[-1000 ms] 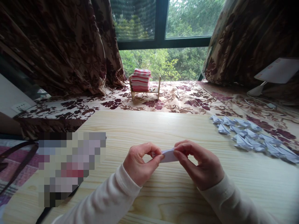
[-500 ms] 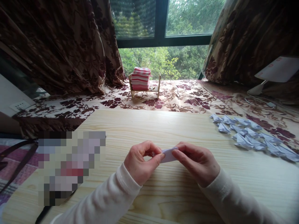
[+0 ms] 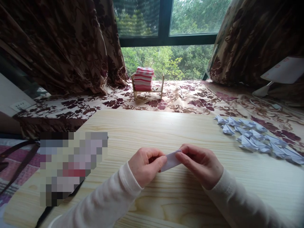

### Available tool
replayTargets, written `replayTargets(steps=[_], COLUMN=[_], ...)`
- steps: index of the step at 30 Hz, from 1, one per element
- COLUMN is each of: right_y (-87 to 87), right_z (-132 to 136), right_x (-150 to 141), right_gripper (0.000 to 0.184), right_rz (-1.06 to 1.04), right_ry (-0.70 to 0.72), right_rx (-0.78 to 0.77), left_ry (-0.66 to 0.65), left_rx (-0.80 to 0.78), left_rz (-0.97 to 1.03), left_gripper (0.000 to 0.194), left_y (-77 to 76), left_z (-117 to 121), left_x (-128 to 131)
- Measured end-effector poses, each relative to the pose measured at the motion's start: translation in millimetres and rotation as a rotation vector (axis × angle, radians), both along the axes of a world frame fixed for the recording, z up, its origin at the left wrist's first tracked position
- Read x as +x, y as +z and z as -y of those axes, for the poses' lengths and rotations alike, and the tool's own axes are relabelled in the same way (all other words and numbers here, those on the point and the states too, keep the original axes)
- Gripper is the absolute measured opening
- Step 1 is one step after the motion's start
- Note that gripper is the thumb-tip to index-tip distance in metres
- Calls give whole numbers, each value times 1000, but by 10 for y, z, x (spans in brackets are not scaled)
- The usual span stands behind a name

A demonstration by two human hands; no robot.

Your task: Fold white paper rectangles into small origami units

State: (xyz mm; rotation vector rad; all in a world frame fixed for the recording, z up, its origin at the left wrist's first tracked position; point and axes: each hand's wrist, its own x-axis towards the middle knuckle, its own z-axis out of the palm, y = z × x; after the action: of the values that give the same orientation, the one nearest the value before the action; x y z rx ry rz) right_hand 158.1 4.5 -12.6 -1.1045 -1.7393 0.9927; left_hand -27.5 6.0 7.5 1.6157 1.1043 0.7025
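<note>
A small folded strip of white paper (image 3: pixel 171 161) is held over the middle of the table, tilted up toward the right. My left hand (image 3: pixel 147 166) pinches its left end between thumb and fingers. At the opposite end, the thumb and fingers of my right hand (image 3: pixel 201 163) are closed on the upper right corner. The paper's far side and the fingertips behind it are hidden. Several folded white paper pieces (image 3: pixel 251 136) with pointed shapes lie in rows on the table's right side, apart from both hands.
The pale wooden table (image 3: pixel 142 126) stands before a ledge with a floral cloth (image 3: pixel 180 95). On the ledge are a small wooden rack (image 3: pixel 162 87) with folded red-and-white cloths (image 3: pixel 143 79) and a white lamp (image 3: pixel 282 71). A pixelated item (image 3: pixel 73 164) with dark straps lies at the left.
The paper strip has tilted more, and more of its face shows. My left fingers have shifted slightly along its left end. My right hand's grip sits at its upper right corner.
</note>
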Motion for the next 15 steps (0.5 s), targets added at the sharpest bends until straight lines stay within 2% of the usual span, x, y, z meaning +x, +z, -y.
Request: replayTargets(steps=[6, 11, 15], right_y=[-12, -41, -114], right_z=[21, 37, 26], right_x=[-60, -120, -136], right_gripper=[24, 22, 27], right_rz=[-121, -245, -189], right_ry=[-44, 30, 20], right_rx=[-58, -224, -189], left_ry=[-55, -4, -9], left_rx=[-144, -102, -80], left_rz=[-8, -7, 16], left_gripper=[20, 20, 22], left_y=[4, -3, -12], left_z=[-2, -14, -23], left_x=[2, -2, -1])
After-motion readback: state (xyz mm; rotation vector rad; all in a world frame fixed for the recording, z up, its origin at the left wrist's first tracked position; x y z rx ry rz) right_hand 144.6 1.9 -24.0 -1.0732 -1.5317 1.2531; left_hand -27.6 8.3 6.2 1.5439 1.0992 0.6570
